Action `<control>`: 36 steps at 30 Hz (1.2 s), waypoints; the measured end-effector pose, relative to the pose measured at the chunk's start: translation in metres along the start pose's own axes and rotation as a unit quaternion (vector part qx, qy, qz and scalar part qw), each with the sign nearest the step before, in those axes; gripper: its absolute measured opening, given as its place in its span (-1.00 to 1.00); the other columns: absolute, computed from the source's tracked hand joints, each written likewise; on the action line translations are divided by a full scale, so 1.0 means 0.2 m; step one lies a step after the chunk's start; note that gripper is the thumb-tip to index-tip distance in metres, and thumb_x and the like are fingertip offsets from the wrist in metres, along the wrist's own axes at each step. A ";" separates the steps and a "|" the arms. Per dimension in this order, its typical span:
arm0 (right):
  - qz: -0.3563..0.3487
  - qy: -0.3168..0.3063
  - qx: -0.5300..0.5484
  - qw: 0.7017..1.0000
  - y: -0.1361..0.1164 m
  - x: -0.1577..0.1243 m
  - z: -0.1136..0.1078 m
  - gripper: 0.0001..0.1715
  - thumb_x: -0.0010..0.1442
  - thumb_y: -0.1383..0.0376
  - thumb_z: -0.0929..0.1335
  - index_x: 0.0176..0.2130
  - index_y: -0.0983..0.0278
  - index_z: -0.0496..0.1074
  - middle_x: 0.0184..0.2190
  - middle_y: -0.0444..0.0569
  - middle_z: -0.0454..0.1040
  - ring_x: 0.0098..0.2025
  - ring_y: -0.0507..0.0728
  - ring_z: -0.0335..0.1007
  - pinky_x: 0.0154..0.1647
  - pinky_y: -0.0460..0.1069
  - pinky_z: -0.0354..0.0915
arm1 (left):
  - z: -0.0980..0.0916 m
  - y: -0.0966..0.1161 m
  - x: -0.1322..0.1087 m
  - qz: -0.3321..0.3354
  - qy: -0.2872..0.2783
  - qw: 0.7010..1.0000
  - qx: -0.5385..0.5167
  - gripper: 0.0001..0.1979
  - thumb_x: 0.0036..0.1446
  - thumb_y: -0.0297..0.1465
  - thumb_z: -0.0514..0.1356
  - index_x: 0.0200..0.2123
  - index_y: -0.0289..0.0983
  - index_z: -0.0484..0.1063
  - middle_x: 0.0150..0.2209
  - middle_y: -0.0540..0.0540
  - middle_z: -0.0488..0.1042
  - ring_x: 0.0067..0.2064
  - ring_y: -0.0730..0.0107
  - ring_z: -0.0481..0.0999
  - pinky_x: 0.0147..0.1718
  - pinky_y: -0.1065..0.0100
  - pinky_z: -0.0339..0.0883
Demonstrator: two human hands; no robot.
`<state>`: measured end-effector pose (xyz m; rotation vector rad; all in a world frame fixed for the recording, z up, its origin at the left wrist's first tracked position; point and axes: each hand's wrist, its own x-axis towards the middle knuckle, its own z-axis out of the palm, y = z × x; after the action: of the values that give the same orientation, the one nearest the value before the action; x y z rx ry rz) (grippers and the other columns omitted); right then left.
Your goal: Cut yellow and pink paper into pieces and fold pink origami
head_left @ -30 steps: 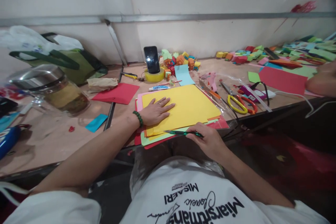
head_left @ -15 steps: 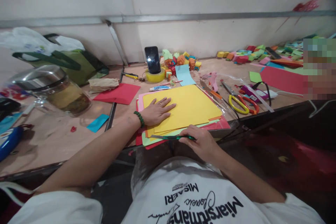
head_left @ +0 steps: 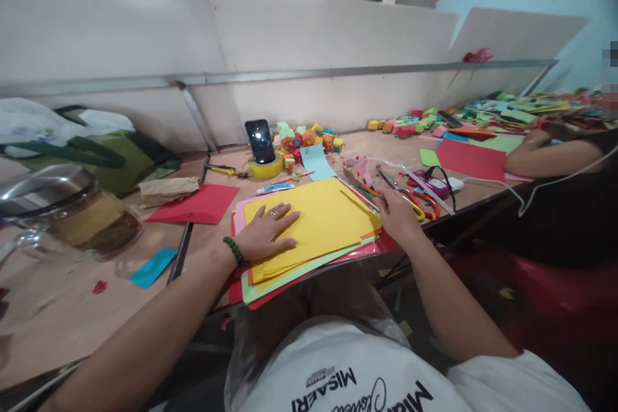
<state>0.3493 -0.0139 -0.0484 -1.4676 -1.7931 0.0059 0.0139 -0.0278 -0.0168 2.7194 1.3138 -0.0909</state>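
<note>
My left hand [head_left: 265, 232], with a green bead bracelet at the wrist, lies flat with spread fingers on the yellow paper [head_left: 323, 219]. That sheet tops a stack of coloured sheets; light green paper [head_left: 299, 278], pink and red edges stick out beneath it. My right hand [head_left: 400, 214] is closed around a utility knife [head_left: 360, 201] at the right edge of the stack. The knife's thin blade end points left over the yellow sheet; its handle is mostly covered by my fingers. Beside that hand lie scissors [head_left: 419, 206] with yellow and orange handles.
A phone [head_left: 259, 140] leans in a yellow tape roll [head_left: 265, 167], near small paper cubes [head_left: 328, 141]. Red paper [head_left: 203, 205], a blue paper piece [head_left: 153, 267] and a glass jug [head_left: 91, 225] are at left. A purple device [head_left: 429, 183] and another person's arm [head_left: 555, 158] are at right.
My right hand has moved with the knife from the stack's front edge to its right side. My left hand stays on the yellow paper. The view has tilted up and turned right.
</note>
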 end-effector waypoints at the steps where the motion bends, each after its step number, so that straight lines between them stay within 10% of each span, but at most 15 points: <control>1: -0.001 -0.001 0.000 1.000 0.01 0.01 0.02 -0.76 0.25 0.25 0.24 -0.21 0.23 0.48 -0.27 0.15 0.53 -0.15 0.32 0.44 -0.09 0.22 0.35 | -0.01 -0.01 0.00 -0.007 -0.003 1.000 0.002 -0.22 0.22 0.13 -0.20 0.34 -0.21 0.03 0.37 -0.28 0.00 0.38 -0.01 -0.03 0.27 -0.12 -0.19; 10: -0.204 -0.217 0.074 0.952 -0.21 -0.14 0.00 -0.67 0.21 0.25 0.36 -0.01 0.19 0.45 0.00 0.07 0.50 0.06 0.22 0.39 0.08 0.14 0.36 | -0.05 -0.11 -0.03 -0.071 0.057 0.995 0.029 -0.31 0.19 0.07 -0.01 0.27 -0.17 0.19 0.30 -0.23 0.20 0.32 0.01 0.11 0.23 -0.04 0.03; 15: -0.202 -0.214 0.031 0.955 -0.23 -0.13 0.04 -0.64 0.19 0.35 0.36 0.01 0.26 0.42 -0.08 0.10 0.52 0.02 0.23 0.40 0.01 0.15 0.40 | -0.01 -0.14 -0.03 -0.036 0.116 0.992 0.014 -0.41 0.17 -0.05 0.13 0.17 -0.23 0.32 0.22 -0.27 0.30 0.26 0.03 0.21 0.21 0.00 0.08; 24: -0.232 -0.218 -0.037 0.947 -0.32 -0.14 0.07 -0.67 0.21 0.29 0.36 0.00 0.25 0.41 -0.22 0.09 0.54 -0.12 0.25 0.45 -0.13 0.15 0.44 | -0.04 0.20 -0.01 0.020 0.065 0.994 0.087 -0.75 0.18 -0.28 0.10 -0.34 -0.30 0.50 -0.34 -0.21 0.51 -0.30 0.16 0.54 -0.33 0.25 0.38; 30: -0.281 -0.187 0.020 0.941 -0.33 -0.12 0.07 -0.46 0.04 0.50 0.35 0.05 0.29 0.38 -0.04 0.11 0.49 0.01 0.23 0.38 0.01 0.15 0.39 | -0.05 0.31 -0.05 -0.012 0.068 0.993 0.097 -0.77 0.13 -0.53 0.04 -0.26 -0.35 0.49 -0.32 -0.24 0.55 -0.32 0.21 0.56 -0.33 0.28 0.40; 36: -0.207 -0.261 0.163 0.929 -0.27 -0.05 0.04 -0.87 0.16 0.38 0.33 -0.35 0.25 0.50 -0.21 0.02 0.57 -0.14 0.14 0.47 -0.10 0.04 0.38 | -0.03 0.33 -0.17 0.003 0.096 0.995 -0.036 -0.73 0.13 -0.49 0.04 -0.23 -0.24 0.53 -0.20 -0.13 0.57 -0.20 0.32 0.54 -0.19 0.37 0.38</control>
<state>0.2997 -0.0364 -0.0344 -0.8748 -2.3650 0.4987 0.0446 -0.0941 -0.0022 2.7271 1.3287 0.2198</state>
